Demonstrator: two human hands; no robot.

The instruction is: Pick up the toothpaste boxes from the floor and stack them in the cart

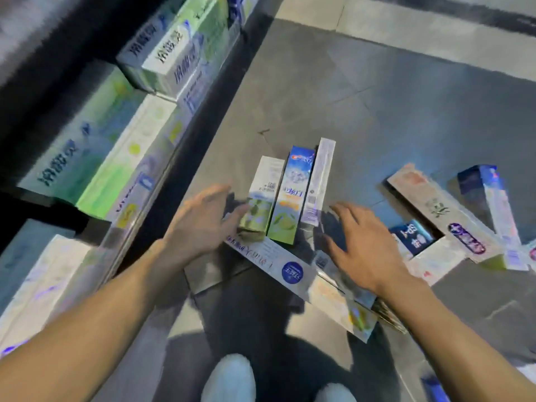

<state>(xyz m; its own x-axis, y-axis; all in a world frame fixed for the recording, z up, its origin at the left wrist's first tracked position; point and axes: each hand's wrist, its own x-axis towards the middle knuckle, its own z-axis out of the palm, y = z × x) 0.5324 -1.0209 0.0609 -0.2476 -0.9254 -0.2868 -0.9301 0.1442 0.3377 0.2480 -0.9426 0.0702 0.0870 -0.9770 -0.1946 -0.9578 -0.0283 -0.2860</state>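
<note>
Three toothpaste boxes (285, 195) lie side by side on the grey floor (377, 97), long axes running away from me. I read both hands as spread, fingers straight, holding nothing. My left hand (203, 224) sits at the left flank of the green-and-white box (261, 198); its fingertips appear to touch that box, though blur prevents confirmation. My right hand (359, 245) hovers just right of the pale outer box (319, 181). A long white box with a blue circle (278, 265) lies crosswise below the three, under my wrists. Further boxes (452, 216) lie scattered at right. The cart (162, 158) stands at left, already stacked with green and white boxes (87, 146).
</note>
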